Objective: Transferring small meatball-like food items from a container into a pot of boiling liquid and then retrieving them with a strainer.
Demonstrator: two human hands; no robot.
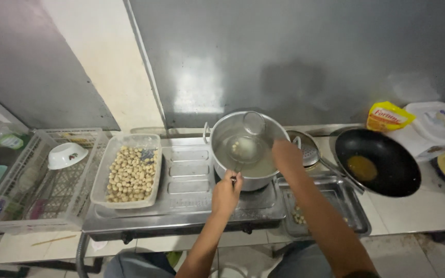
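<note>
Pot, centre: bright brushed metal, water inside glossy. Stove top: pressed sheet metal, dull sheen. Tray, left: clear, slightly cloudy plastic. Crate, far left: white plastic lattice. Wok, right: matt black, oil pool glossy. Pouch, far right: glossy yellow plastic. Wall panel: smooth grey, faintly reflective.

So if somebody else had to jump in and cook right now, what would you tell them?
Left hand: gripping the ladle handle at the near rim of the steel pot.
Right hand: at the pot's right rim; what it grips, if anything, I cannot tell.
The ladle bowl sits in the pot's liquid with a few pale dough balls in it.
Most balls wait in the plastic tray left of the pot.
A black wok with oil stands to the right.
Done: a few balls in. Left: the trayful.
</note>
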